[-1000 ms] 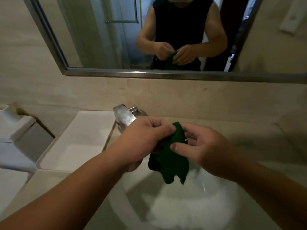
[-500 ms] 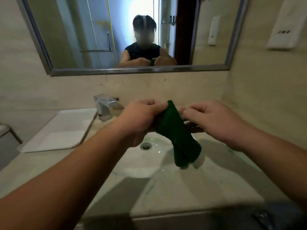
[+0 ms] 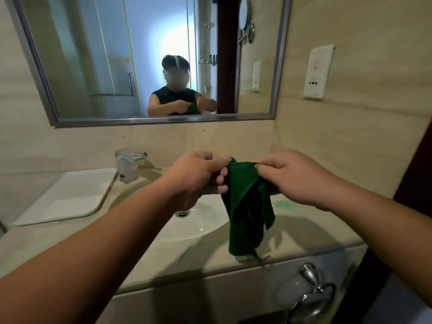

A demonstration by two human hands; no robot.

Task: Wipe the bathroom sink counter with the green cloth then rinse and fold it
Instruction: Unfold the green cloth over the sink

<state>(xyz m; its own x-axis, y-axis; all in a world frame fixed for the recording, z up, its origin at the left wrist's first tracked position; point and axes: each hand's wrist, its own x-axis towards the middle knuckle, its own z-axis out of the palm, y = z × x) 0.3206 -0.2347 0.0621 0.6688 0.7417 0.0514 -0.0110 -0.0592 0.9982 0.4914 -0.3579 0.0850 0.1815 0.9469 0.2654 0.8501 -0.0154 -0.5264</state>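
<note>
The green cloth [image 3: 245,206] hangs in the air above the right side of the white sink basin [image 3: 198,225], its lower end dangling over the beige counter [image 3: 163,256]. My left hand [image 3: 194,178] grips its top left edge with curled fingers. My right hand [image 3: 297,176] pinches the top right edge between thumb and fingers. Between my hands the top edge is short and bunched. The chrome faucet [image 3: 128,164] stands behind the basin on the left.
A white tray [image 3: 67,195] lies on the counter at the left. A mirror [image 3: 149,59] hangs on the wall behind. A wall socket plate [image 3: 318,71] is on the right wall. A chrome towel ring [image 3: 311,291] is fixed below the counter's front edge.
The camera has pulled back and up from the basin. Both hands have lifted the cloth and drawn slightly apart, so it hangs longer and more opened out.
</note>
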